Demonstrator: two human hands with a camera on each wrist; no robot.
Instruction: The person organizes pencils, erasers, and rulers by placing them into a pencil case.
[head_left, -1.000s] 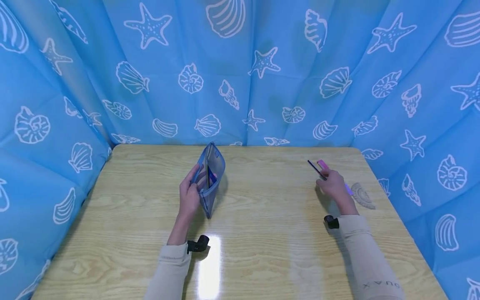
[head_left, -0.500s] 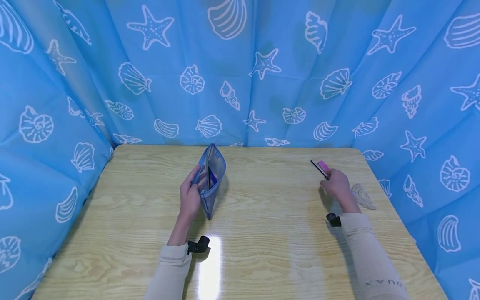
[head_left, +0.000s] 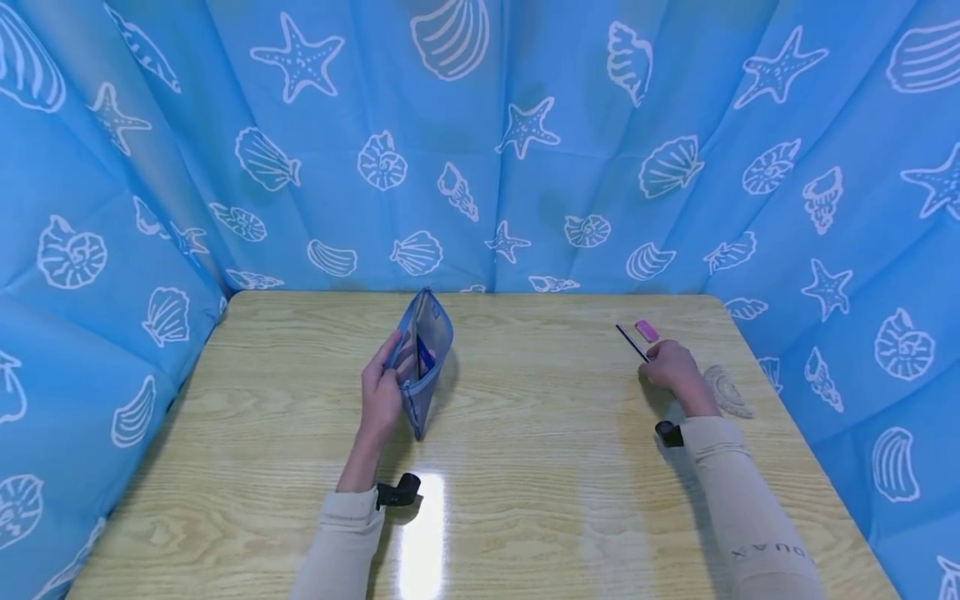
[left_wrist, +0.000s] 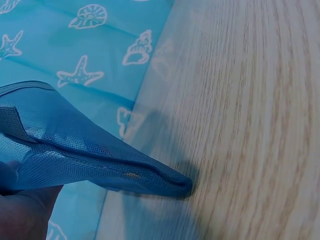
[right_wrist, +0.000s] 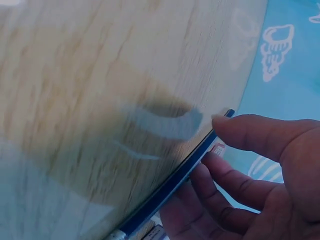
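On the left of the table, my left hand [head_left: 381, 387] grips the near side of a blue mesh zip pouch [head_left: 433, 367]. Its mouth gapes upward, and a dark blue item and a thin dark stick show inside. In the left wrist view the pouch's mesh corner [left_wrist: 150, 172] meets the wood. At the right, my right hand [head_left: 672, 372] pinches a dark blue pencil [right_wrist: 177, 175] between thumb and fingers, low over the table. A pink eraser-like block [head_left: 647, 331] lies just beyond that hand. Part of the pencil is hidden by the fingers.
A clear half-round protractor [head_left: 726, 392] lies by the right wrist, near the table's right edge. Blue shell-patterned curtains [head_left: 480, 167] enclose the back and sides of the wooden table [head_left: 525, 467]. A small dark lettered item [right_wrist: 156, 233] shows under the right hand.
My right hand has shifted slightly right with the pencil, and more of the pink block shows now. A purple piece seen beside the wrist is hidden. The left hand and pouch barely moved.
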